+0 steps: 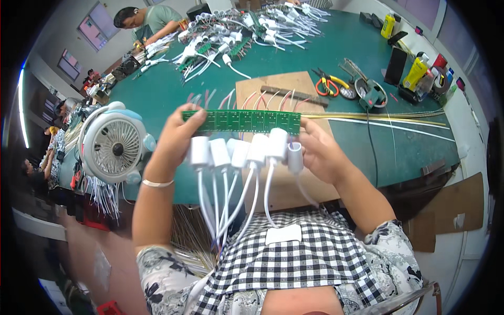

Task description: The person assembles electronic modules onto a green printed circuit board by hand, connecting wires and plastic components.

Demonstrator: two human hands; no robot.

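Between my two hands a long green circuit board strip (241, 121) is held up level above the table's near edge. My left hand (184, 131) pinches its left end, thumb on the front face. At the right end, my right hand (320, 149) closes on the board, its fingers partly behind it. Several white cylindrical housings (257, 149) hang below the strip, with white cables (226, 199) trailing down toward my checked apron. Thin red and white wires (254, 100) stick up along the board's far edge.
A wooden board (247, 86) lies beneath my hands on the green table (336, 47). At left stands a white fan (116, 147). Pliers (328, 86) and a soldering-wire reel (370, 94) sit to the right. Housings and boards (226, 39) pile up at the back near a co-worker (149, 26).
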